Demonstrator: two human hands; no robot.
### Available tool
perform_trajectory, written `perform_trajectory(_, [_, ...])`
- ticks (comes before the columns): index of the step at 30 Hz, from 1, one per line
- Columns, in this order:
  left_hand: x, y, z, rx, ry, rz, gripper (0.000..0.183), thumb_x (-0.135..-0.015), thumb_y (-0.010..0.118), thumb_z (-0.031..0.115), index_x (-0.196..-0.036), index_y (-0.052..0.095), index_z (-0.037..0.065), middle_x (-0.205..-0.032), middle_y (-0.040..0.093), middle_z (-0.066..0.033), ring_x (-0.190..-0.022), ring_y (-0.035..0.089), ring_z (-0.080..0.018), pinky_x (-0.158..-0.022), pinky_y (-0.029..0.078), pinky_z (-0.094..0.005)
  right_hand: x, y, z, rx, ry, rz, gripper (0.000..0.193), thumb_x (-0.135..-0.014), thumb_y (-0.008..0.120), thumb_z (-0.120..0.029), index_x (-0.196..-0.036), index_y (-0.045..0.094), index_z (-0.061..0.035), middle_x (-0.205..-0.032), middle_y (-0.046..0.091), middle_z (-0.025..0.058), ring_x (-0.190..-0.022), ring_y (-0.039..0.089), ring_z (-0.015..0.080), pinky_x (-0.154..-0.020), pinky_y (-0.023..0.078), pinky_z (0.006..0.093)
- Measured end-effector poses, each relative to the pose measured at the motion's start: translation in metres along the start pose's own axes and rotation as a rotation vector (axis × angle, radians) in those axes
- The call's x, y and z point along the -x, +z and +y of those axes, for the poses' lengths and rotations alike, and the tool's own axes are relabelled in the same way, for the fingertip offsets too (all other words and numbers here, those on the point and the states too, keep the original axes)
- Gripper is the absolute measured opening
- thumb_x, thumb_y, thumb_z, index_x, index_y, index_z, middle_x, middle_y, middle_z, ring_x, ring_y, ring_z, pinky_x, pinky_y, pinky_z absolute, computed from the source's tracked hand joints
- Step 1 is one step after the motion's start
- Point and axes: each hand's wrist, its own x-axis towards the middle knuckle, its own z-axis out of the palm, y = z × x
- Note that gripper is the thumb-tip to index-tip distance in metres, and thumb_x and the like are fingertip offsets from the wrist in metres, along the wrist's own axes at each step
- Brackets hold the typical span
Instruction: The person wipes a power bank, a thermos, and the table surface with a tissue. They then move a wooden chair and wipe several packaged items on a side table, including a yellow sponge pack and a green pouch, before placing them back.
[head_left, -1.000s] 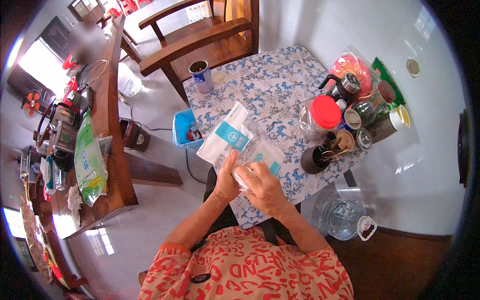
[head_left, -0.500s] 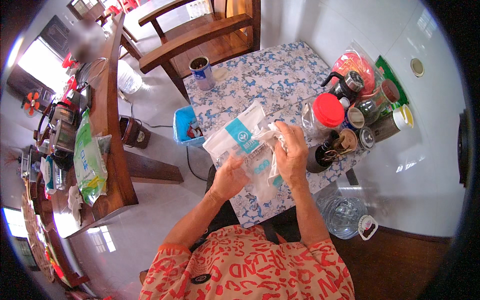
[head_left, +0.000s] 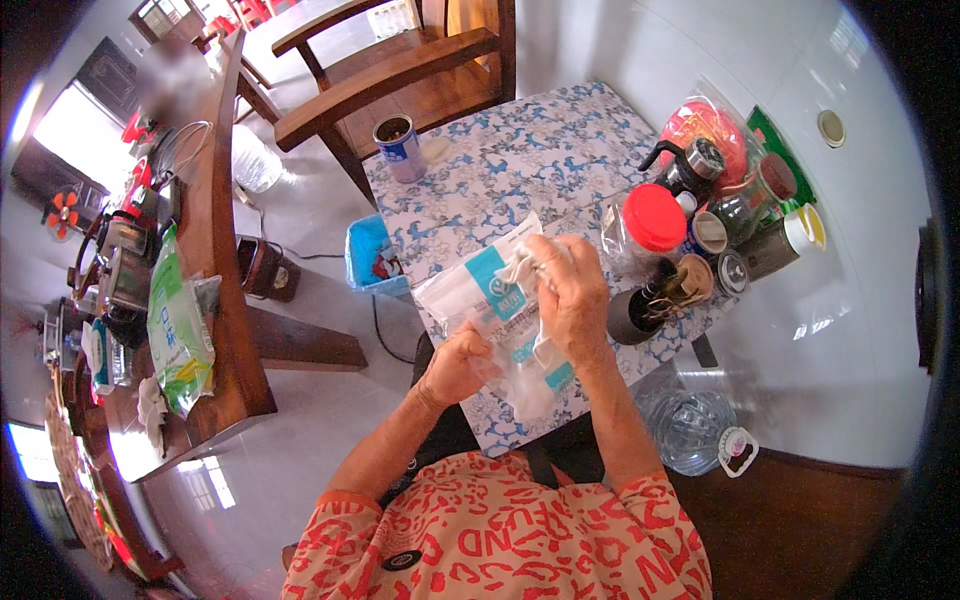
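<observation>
Over the near part of the table I hold a soft white plastic packet (head_left: 452,292) with a teal band, tilted and creased. My left hand (head_left: 458,366) is closed on its near left edge, with the thumb uppermost. A crumpled white cloth or tissue (head_left: 522,266) is pinched in my right hand (head_left: 574,300) and pressed against the packet's upper right part. Part of it hangs below the fingers. The right fingers hide some of the packet, and its near end droops toward me.
On the right of the flower-patterned table (head_left: 500,150) stand a red-lidded jar (head_left: 655,218), a dark bottle (head_left: 632,318) and several other containers. An open can (head_left: 398,150) stands far left. Beside the table are a blue-lined bin (head_left: 365,240), a wooden chair (head_left: 400,85) and a large clear bottle (head_left: 690,430).
My right hand has slid slightly left with the white cloth, covering more of the packet's teal band. The packet has shifted a little, and my left fingers have curled tighter.
</observation>
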Motion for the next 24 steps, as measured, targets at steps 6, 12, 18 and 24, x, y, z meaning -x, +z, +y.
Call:
perform_trajectory(6, [0.001,-0.009,-0.005,-0.245,0.060,0.086,0.035,-0.080,0.052,0.002,-0.115,0.054,0.006,-0.115,0.054,-0.0078,-0.101,0.054,-0.0194,-0.083,0.047,-0.0332,0.002,0.008,-0.020,0.000,-0.003,-0.005,0.046,-0.070,0.063,0.004,-0.114,0.060,-0.0066,-0.102,0.055,0.0141,-0.092,0.056,0.0319,-0.078,0.048,0.0390])
perform_trajectory(12, [0.006,0.000,0.001,-1.074,0.396,-0.045,0.032,-0.080,0.061,0.000,-0.112,0.057,0.004,-0.117,0.053,-0.0116,-0.105,0.053,-0.0222,-0.088,0.045,-0.0342,0.021,0.009,-0.051,-0.103,-0.237,-0.236,0.043,-0.070,0.065,0.000,-0.112,0.062,-0.0057,-0.103,0.055,0.0138,-0.091,0.056,0.0308,-0.072,0.051,0.0382])
perform_trajectory(18, [0.003,-0.023,-0.009,-0.406,0.181,-0.056,0.047,-0.079,0.063,0.002,-0.124,0.051,0.004,-0.119,0.053,-0.0116,-0.098,0.057,-0.0241,-0.082,0.048,-0.0335,0.008,0.006,-0.036,0.021,-0.165,-0.040,0.044,-0.068,0.066,-0.001,-0.112,0.061,-0.0072,-0.101,0.055,0.0126,-0.089,0.056,0.0305,-0.071,0.051,0.0372])
perform_trajectory(24, [-0.001,-0.004,-0.002,-0.833,0.591,-0.271,0.052,-0.083,0.046,0.008,-0.135,0.038,0.010,-0.119,0.054,-0.0078,-0.096,0.057,-0.0208,-0.080,0.049,-0.0349,0.001,0.007,-0.006,0.007,0.035,0.029,0.051,-0.068,0.061,0.009,-0.116,0.057,-0.0075,-0.099,0.055,0.0133,-0.091,0.056,0.0320,-0.075,0.048,0.0386])
